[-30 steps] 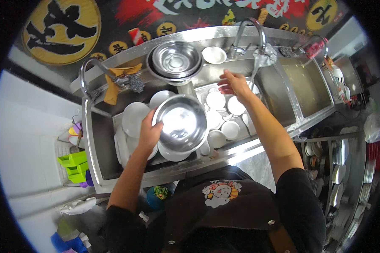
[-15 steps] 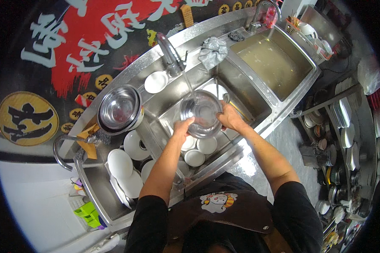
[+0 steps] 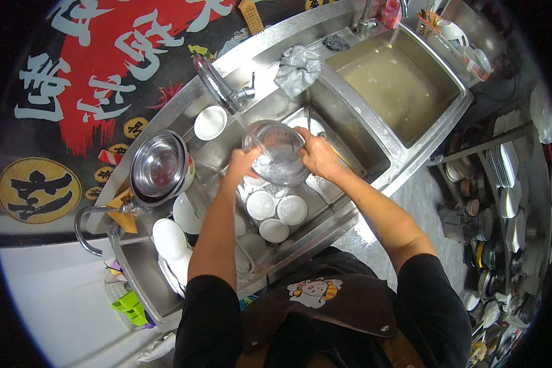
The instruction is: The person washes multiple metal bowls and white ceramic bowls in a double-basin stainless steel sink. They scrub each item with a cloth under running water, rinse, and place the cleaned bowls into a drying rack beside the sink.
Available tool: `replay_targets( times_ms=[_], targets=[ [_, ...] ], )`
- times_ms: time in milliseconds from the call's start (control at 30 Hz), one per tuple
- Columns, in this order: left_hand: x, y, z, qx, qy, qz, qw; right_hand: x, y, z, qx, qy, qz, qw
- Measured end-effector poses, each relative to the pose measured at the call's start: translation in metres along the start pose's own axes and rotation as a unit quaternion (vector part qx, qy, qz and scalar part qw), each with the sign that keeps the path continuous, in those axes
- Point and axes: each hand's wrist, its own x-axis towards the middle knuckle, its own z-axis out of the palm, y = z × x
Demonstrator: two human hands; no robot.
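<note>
Above the middle sink I hold a round, shiny metal bowl (image 3: 282, 168) by its rim, tilted. My left hand (image 3: 241, 164) grips its left side, and my right hand (image 3: 318, 153) is closed on its right side. A thin stream of water falls from the curved faucet (image 3: 214, 83) into the bowl. Below it, several small white bowls (image 3: 292, 210) sit in the middle sink (image 3: 352, 126). Utensils, one with a yellow handle (image 3: 348, 161), lie near my right hand, partly hidden by it.
A stack of metal basins (image 3: 158, 165) and a white bowl (image 3: 210, 122) stand on the left ledge. White plates (image 3: 169, 239) fill the left sink. A grey cloth (image 3: 299, 70) hangs by the divider; murky water (image 3: 395, 86) fills the right sink. Shelves of dishes (image 3: 502, 165) stand at right.
The metal bowl has tilted and shifted left in the picture, with both hands still on its rim. More of the small white bowls below shows. The whole view has shifted slightly.
</note>
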Motion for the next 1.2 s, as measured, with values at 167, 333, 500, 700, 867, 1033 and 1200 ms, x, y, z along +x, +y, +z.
replay_targets(
  times_ms=[167, 333, 500, 700, 867, 1033, 1200],
  targets=[
    [-0.027, -0.052, 0.049, -0.398, 0.033, -0.068, 0.914, 0.001, 0.008, 0.032, 0.433, 0.045, 0.244, 0.867],
    [-0.065, 0.01, 0.079, -0.277, 0.204, -0.02, 0.939, -0.02, -0.018, 0.122, 0.618, 0.085, 0.469, 0.625],
    [-0.07, 0.007, 0.036, -0.068, 0.143, 0.115, 0.981, 0.013, 0.056, 0.137, 0.203, 0.225, 0.307, 0.902],
    [-0.049, -0.048, 0.06, 0.01, 0.376, 0.19, 0.907, 0.003, -0.004, 0.138, 0.407, 0.061, 0.423, 0.807],
    [-0.081, -0.002, 0.008, 0.012, 0.105, 0.082, 0.991, 0.017, 0.041, 0.164, 0.349, 0.131, 0.319, 0.872],
    [-0.06, 0.0, 0.047, 0.008, 0.226, 0.238, 0.944, 0.008, 0.015, 0.23, 0.458, 0.136, 0.396, 0.784],
    [-0.096, 0.02, 0.027, 0.041, 0.152, 0.11, 0.981, 0.003, 0.035, 0.14, 0.34, 0.056, 0.341, 0.874]
  ],
)
